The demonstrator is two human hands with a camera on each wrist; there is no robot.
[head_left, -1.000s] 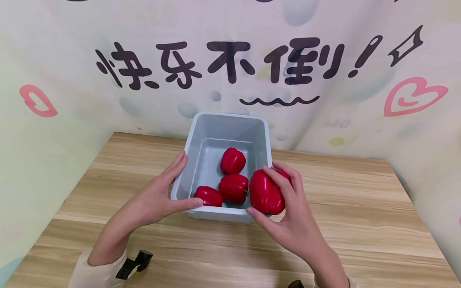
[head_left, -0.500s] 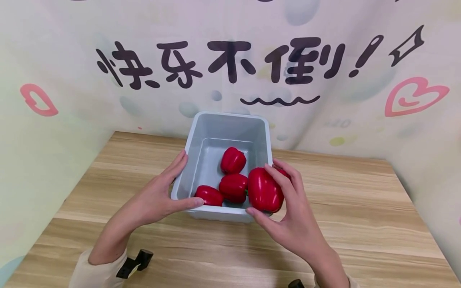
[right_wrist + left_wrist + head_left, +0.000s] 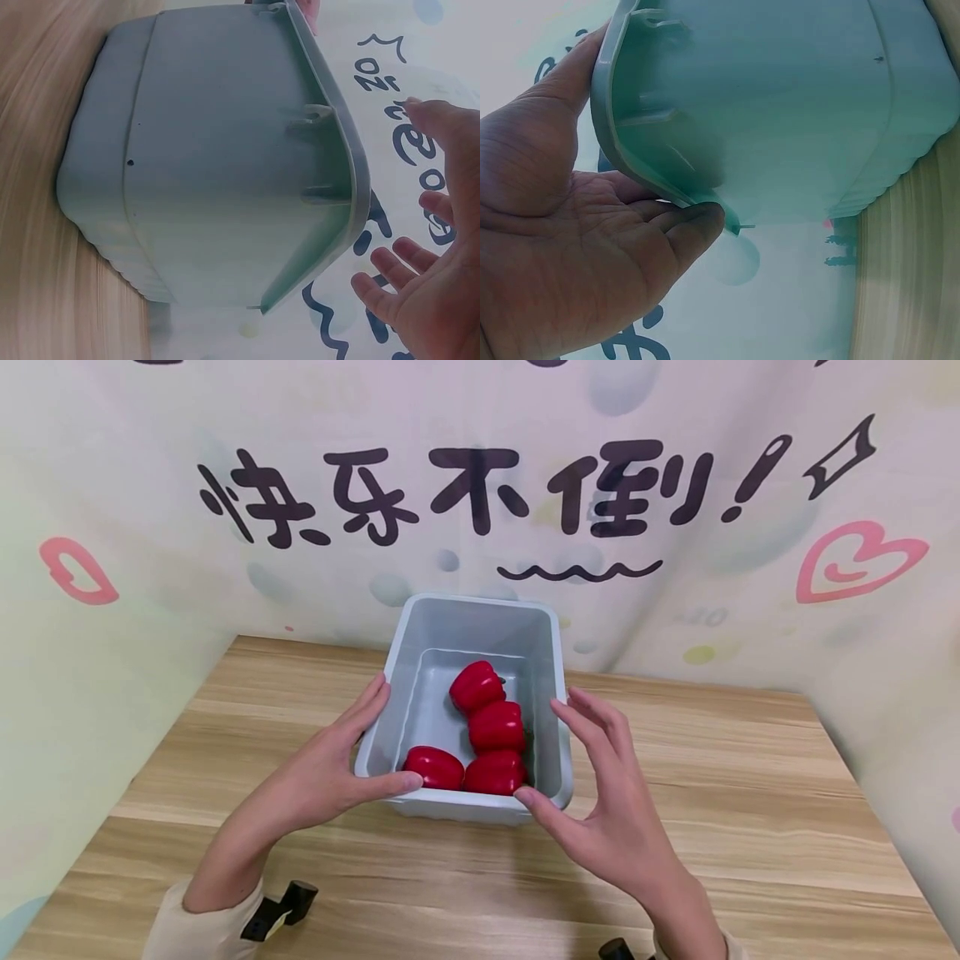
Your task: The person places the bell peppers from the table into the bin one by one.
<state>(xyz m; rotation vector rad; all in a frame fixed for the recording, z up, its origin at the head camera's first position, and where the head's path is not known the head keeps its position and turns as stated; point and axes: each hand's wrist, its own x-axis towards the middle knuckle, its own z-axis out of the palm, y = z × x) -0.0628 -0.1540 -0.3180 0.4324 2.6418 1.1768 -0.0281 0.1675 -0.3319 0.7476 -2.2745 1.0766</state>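
A grey plastic bin [image 3: 442, 806] stands on the table with several red bell peppers inside. One bell pepper [image 3: 476, 687] lies near the middle, another bell pepper [image 3: 497, 727] leans against it, and two more lie along the front wall. My left hand [image 3: 330, 772] holds the bin's front left corner, thumb on the front rim and fingers along the left side. Over the front right corner is my right hand [image 3: 611, 785], thumb and fingers spread apart and holding nothing. In the right wrist view its fingers stand apart from the bin's rim [image 3: 358, 172].
The wooden table [image 3: 750, 793] stretches to both sides of the bin. Behind it hangs a pale cloth [image 3: 675, 618] with black characters and pink hearts. A black wrist device [image 3: 279, 910] sits on the left sleeve.
My right hand has let go of the bell pepper it held, which dropped into the bin. The peppers inside have shifted. My left hand has kept its hold on the bin.
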